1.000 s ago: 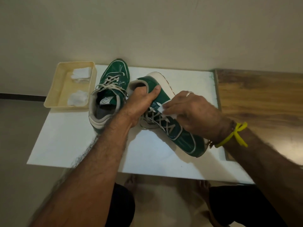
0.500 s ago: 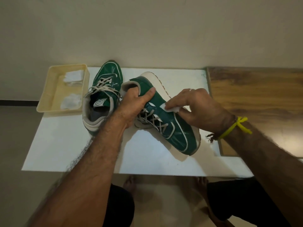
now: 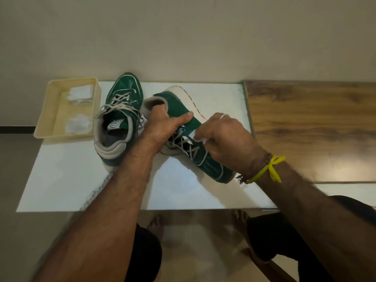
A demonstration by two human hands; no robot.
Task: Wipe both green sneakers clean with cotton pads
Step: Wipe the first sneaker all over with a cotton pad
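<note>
Two green sneakers with grey laces sit on a white board point(image 3: 67, 180). The left sneaker point(image 3: 120, 110) stands upright, toe pointing away. The right sneaker point(image 3: 203, 159) is tipped onto its side, sole facing away, toe toward me. My left hand point(image 3: 162, 127) grips its heel collar, fingers inside the opening and thumb across the green upper. My right hand point(image 3: 223, 137) pinches a white cotton pad point(image 3: 196, 137) and presses it on the upper beside the laces.
A cream plastic tray point(image 3: 46, 110) at the board's far left corner holds two piles of white cotton pads point(image 3: 78, 123). A wooden tabletop point(image 3: 315, 129) lies to the right. A wall rises behind. Bare feet and dark shorts show below the board's near edge.
My right hand with the pad has slid back along the tipped sneaker's upper toward the laces. My left hand keeps the same grip on the heel. The camera has shifted slightly.
</note>
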